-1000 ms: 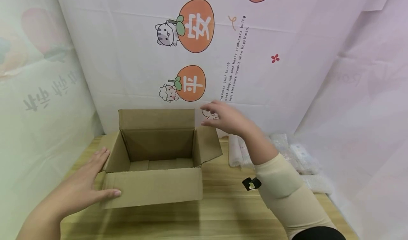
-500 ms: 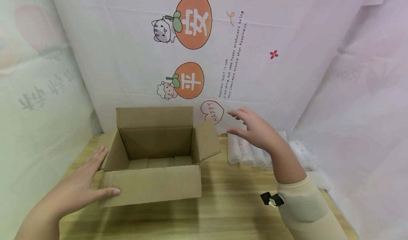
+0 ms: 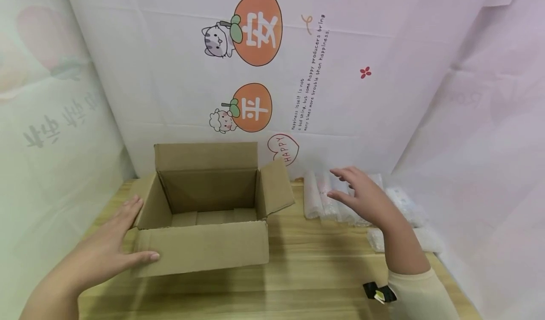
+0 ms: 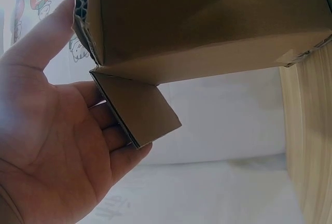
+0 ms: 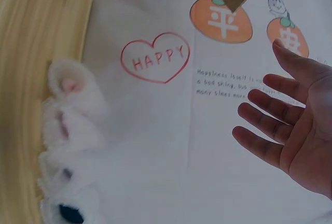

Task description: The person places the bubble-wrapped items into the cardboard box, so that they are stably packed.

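An empty-looking cardboard box [image 3: 204, 246] stands on the table with its flaps spread out. My left hand [image 3: 100, 251] rests at its left end, fingers lying along the left flap and thumb on the front flap. In the left wrist view the fingers of that hand [image 4: 57, 141] reach behind a small flap [image 4: 137, 110] with the palm uncovered. My right hand [image 3: 368, 199] hovers with nothing in it, fingers spread loosely. Below and behind it lies a row of clear-wrapped rolls [image 3: 312, 204], whose ends [image 5: 72, 86] show in the right wrist view.
More clear-wrapped packs [image 3: 404, 206] lie at the table's right side, one pack [image 3: 376, 239] nearer the front. A printed white sheet [image 3: 332, 83] hangs behind the wood-grain table [image 3: 306, 282], with further sheets on both sides.
My right hand has moved from beside the box's right flap rightward and down, over toward the wrapped rolls. The left hand stays on the box, which holds its place.
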Demonstrator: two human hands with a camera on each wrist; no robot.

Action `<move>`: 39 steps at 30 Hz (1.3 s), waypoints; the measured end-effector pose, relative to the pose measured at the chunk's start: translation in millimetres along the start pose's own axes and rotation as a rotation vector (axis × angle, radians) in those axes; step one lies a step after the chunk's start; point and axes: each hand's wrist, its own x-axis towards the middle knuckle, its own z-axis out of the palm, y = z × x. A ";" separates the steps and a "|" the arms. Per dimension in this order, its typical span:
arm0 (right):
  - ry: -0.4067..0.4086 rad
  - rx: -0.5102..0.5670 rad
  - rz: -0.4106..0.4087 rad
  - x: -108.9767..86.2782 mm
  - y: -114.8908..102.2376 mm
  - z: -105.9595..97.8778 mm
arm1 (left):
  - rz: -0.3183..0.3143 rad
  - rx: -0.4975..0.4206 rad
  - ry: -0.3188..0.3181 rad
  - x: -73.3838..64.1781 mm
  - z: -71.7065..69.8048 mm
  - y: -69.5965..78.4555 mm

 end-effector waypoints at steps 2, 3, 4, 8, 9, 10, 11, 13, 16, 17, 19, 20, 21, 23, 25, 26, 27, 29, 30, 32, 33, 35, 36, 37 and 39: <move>-0.003 0.006 0.018 -7.1 8.9 1.6 | 0.001 0.000 0.001 -0.2 0.0 0.3; -0.004 0.005 0.025 -10.5 13.9 2.6 | 0.002 0.002 0.002 -0.2 -0.1 0.3; -0.006 0.005 0.030 -14.0 18.6 3.4 | 0.002 0.000 0.003 -0.2 -0.2 0.2; -0.018 -0.020 0.060 -27.9 36.8 5.3 | 0.000 -0.014 0.000 -0.7 -0.7 -0.9; -0.023 -0.034 0.073 -31.4 41.2 5.7 | -0.001 -0.016 -0.002 -0.8 -0.9 -1.2; -0.027 -0.044 0.088 -35.1 45.6 5.8 | -0.002 -0.018 -0.003 -0.9 -1.0 -1.5; -0.030 -0.057 0.100 -38.5 49.7 5.7 | -0.001 -0.015 -0.004 -0.8 -1.0 -1.7; -0.034 -0.075 0.114 -44.8 58.4 5.3 | -0.002 -0.011 -0.006 -0.7 -1.2 -1.9; -0.038 -0.094 0.128 -52.4 71.3 5.5 | -0.002 -0.009 -0.008 -0.4 -1.3 -2.0; -0.041 -0.098 0.128 -54.2 75.7 5.8 | -0.002 -0.010 -0.009 -0.4 -1.3 -2.0; -0.052 -0.110 0.140 -57.1 84.8 6.6 | -0.003 -0.013 -0.010 -0.4 -1.5 -2.1; -0.056 -0.118 0.149 -58.0 89.3 7.2 | -0.004 -0.014 -0.012 -0.4 -1.5 -2.2; -0.063 -0.125 0.156 -58.9 94.4 7.8 | -0.005 -0.015 -0.014 -0.4 -1.6 -2.3; -0.085 -0.140 0.179 -60.4 105.0 9.1 | -0.008 -0.018 -0.019 -0.4 -1.8 -2.3; -0.110 -0.162 0.207 -62.9 115.6 10.7 | -0.008 -0.021 -0.022 -0.3 -1.7 -2.3; -0.123 -0.173 0.218 -64.2 121.1 11.6 | -0.007 -0.021 -0.023 -0.2 -1.6 -2.3; -0.140 -0.188 0.223 -65.7 126.4 12.3 | -0.006 -0.019 -0.023 -0.1 -1.4 -2.4; -0.167 -0.219 0.224 -69.0 135.3 13.2 | -0.003 -0.017 -0.021 0.2 -0.8 -2.5; -0.178 -0.236 0.220 -70.7 139.4 13.5 | -0.002 -0.015 -0.021 0.3 -0.6 -2.7; -0.199 -0.260 0.211 -74.3 146.9 14.0 | -0.001 -0.011 -0.020 0.5 -0.3 -2.9; -0.207 -0.268 0.205 -76.2 150.5 14.1 | -0.001 -0.010 -0.020 0.6 -0.2 -2.9; -0.220 -0.277 0.199 -79.7 157.2 14.6 | -0.001 -0.008 -0.021 0.8 0.0 -2.9; -0.222 -0.280 0.192 -81.2 160.5 14.9 | 0.000 -0.008 -0.022 0.8 0.0 -2.9; -0.224 -0.280 0.190 -82.6 163.6 15.3 | 0.000 -0.008 -0.023 0.9 0.0 -2.9; -0.232 -0.278 0.184 -84.6 169.4 16.3 | 0.001 -0.009 -0.022 1.1 -0.1 -2.6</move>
